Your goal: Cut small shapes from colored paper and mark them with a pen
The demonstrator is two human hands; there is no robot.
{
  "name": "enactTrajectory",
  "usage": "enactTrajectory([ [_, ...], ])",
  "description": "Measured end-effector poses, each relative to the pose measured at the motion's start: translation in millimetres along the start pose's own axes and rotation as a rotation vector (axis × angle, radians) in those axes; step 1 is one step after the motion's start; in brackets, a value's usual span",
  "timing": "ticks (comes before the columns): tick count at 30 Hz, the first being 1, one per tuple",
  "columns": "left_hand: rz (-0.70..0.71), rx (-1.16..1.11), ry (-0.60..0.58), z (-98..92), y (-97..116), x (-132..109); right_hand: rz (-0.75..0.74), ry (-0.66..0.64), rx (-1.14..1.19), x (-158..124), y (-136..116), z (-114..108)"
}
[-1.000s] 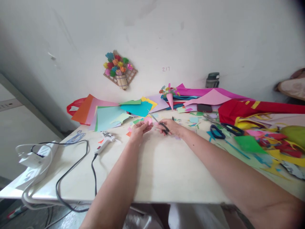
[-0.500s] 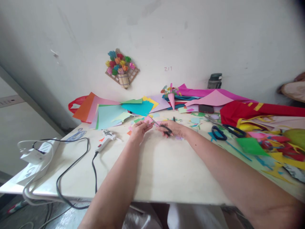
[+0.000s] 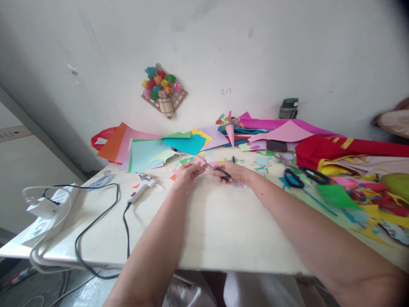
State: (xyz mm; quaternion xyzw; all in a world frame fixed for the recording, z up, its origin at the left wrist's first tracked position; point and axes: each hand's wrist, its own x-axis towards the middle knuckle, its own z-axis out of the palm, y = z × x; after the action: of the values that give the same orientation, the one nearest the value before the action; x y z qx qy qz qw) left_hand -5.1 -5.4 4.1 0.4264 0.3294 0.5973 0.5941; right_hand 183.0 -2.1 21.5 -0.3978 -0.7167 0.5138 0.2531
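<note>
In the head view my right hand (image 3: 230, 171) is closed around the dark handles of a small pair of scissors (image 3: 221, 171). Their blades point up and left, over my left hand's fingertips. My left hand (image 3: 189, 172) pinches a small piece of pink paper (image 3: 200, 161) beside the blades. Whether the blades touch the paper I cannot tell. Small coloured paper scraps (image 3: 185, 161) lie on the table just beyond both hands.
A white glue gun (image 3: 140, 190) with a black cord lies left of my left arm. Further left is a power strip (image 3: 47, 217). Coloured sheets (image 3: 148, 153) line the wall. Large scissors (image 3: 302, 175), a green square (image 3: 338, 196) and a red cloth (image 3: 338, 149) lie at right.
Both hands, the scissors and the pink paper stay in nearly the same place. Only a very slight shift of the view shows.
</note>
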Motion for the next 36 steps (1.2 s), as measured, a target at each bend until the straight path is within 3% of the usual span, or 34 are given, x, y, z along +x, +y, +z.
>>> enactTrajectory([
  [36,0.029,-0.038,0.051,2.2,-1.7,0.1,-0.048,0.028,0.042,0.8,0.5,7.2],
])
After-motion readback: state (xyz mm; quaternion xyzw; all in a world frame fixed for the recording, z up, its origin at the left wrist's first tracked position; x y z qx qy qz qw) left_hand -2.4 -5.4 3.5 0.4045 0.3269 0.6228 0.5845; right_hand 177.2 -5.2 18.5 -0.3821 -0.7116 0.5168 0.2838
